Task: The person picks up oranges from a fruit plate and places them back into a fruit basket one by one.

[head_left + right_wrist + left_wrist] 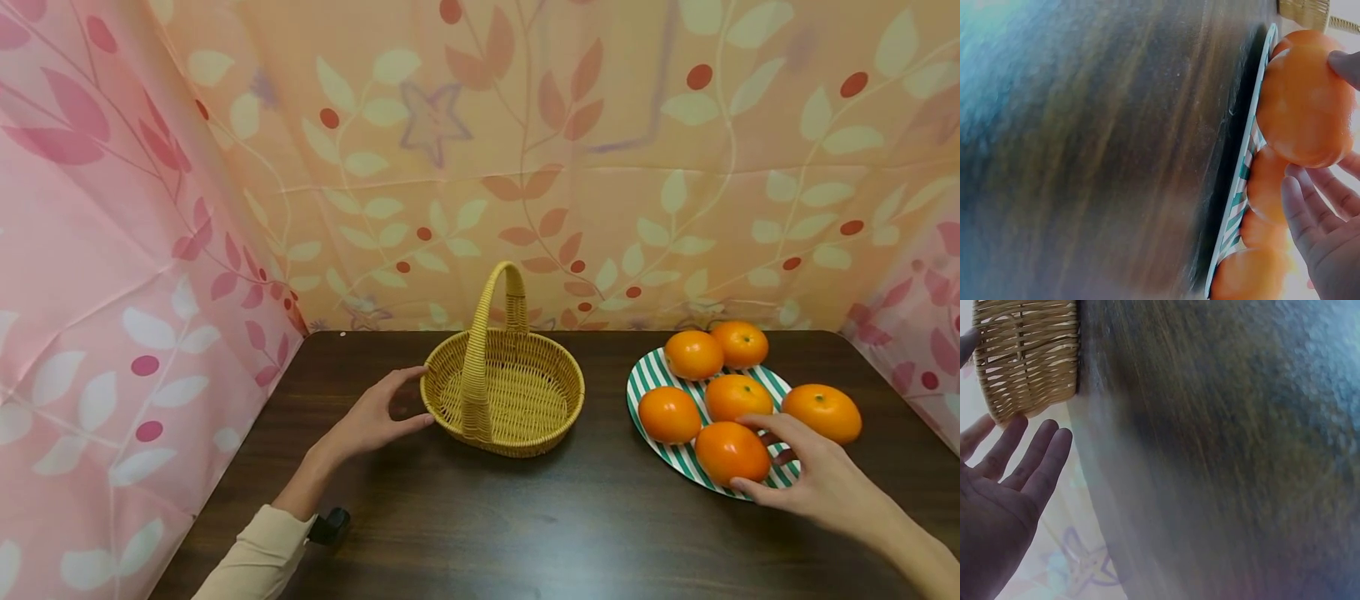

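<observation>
A yellow wicker basket (525, 408) with a tall arched handle stands at the middle of the table, nothing inside it. My left hand (378, 417) is at its left rim, fingers extended and thumb apart; in the left wrist view the fingertips touch or nearly touch the woven side (1029, 369). On the right, a green-and-white striped plate (648, 371) bears several oranges. My right hand (813, 471) holds the nearest orange (731, 454) between thumb and fingers. In the right wrist view, the thumb presses one side of this orange (1304, 106), with fingers at the other.
Another orange (822, 412) lies at the plate's right edge, behind the right hand. The dark wooden table (525, 533) ends at a patterned cloth backdrop (450, 208), with pink cloth (112, 333) on the left. A black band piece (330, 527) shows at the left wrist.
</observation>
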Tool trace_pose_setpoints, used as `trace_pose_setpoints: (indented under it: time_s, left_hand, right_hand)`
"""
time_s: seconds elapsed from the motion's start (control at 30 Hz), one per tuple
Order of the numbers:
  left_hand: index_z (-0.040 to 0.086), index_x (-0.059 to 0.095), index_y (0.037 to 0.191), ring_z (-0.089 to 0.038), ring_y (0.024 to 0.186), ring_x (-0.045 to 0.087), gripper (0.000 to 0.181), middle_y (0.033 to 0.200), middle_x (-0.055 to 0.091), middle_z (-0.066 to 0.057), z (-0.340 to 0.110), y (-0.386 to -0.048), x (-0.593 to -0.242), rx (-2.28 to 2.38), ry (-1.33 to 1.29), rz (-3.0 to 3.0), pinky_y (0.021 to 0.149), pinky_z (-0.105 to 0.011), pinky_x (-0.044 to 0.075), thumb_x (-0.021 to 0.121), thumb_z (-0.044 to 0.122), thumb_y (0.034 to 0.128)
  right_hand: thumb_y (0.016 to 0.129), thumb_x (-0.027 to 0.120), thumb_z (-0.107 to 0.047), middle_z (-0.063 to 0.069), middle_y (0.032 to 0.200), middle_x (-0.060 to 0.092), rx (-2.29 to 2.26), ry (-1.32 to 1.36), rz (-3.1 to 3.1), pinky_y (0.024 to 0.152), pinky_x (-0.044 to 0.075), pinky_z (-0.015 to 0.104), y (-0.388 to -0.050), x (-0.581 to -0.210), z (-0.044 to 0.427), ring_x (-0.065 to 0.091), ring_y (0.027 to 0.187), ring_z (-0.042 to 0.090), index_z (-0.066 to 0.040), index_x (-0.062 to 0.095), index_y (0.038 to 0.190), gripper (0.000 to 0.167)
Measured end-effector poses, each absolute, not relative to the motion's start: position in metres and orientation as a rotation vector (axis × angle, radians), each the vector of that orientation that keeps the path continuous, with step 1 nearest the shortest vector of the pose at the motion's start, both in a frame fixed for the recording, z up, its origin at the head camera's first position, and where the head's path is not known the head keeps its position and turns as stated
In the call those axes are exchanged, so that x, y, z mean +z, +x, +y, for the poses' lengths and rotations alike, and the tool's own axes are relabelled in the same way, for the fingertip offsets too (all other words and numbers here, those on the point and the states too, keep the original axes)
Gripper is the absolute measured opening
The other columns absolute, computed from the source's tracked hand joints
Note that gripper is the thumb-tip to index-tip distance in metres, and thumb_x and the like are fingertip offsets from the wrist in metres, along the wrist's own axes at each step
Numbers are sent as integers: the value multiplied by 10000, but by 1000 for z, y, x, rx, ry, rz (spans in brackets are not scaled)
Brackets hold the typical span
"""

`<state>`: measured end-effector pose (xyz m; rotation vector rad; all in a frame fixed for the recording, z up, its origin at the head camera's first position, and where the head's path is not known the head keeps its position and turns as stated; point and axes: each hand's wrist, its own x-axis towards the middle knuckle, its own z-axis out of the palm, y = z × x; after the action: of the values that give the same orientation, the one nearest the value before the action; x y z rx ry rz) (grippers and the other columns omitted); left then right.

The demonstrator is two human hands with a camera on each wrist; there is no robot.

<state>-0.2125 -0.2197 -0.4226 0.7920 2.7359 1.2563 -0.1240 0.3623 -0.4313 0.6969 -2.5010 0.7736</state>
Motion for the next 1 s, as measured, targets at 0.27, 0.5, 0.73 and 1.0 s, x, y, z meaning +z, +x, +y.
trace_pose_setpoints:
  time_s: [0.27, 0.5, 0.73, 1.0]
  left_hand:
    - [54, 426, 1513, -368, 1181, 596, 784, 1470, 478, -141, -219, -213, -422, 1282, 791, 2739, 893, -493, 552, 828, 303, 887]
    - [46, 445, 1503, -358, 1171, 603, 776, 1436, 502, -141, -219, -213, -424, 1284, 792, 2761, 884, -502, 553, 834, 298, 881]
    - [38, 469, 1483, -412, 1174, 592, 725, 1396, 504, -145, -220, -216, -426, 1353, 795, 2733, 872, -529, 554, 829, 245, 889]
    - [28, 481, 1471, -444, 1171, 585, 711, 1380, 507, -146, -219, -217, -428, 1397, 810, 2725, 853, -538, 559, 837, 208, 881]
  right_hand:
    - [491, 1033, -159, -91, 1015, 563, 746, 712, -2491, 623, 479, 120, -126, -430, 362, 539, 807, 11, -84, 655, 1170, 781]
    - [479, 1033, -144, -97, 1014, 564, 728, 728, -2487, 627, 475, 116, -126, -424, 365, 544, 776, 12, -82, 658, 1162, 782]
    - [476, 1023, -48, -111, 1079, 591, 803, 677, -2474, 681, 471, 78, -126, -413, 371, 566, 824, -10, -62, 667, 1204, 811]
    - [522, 980, 75, -88, 1181, 602, 943, 681, -2469, 746, 487, 75, -134, -395, 363, 587, 798, 26, -65, 645, 1264, 826]
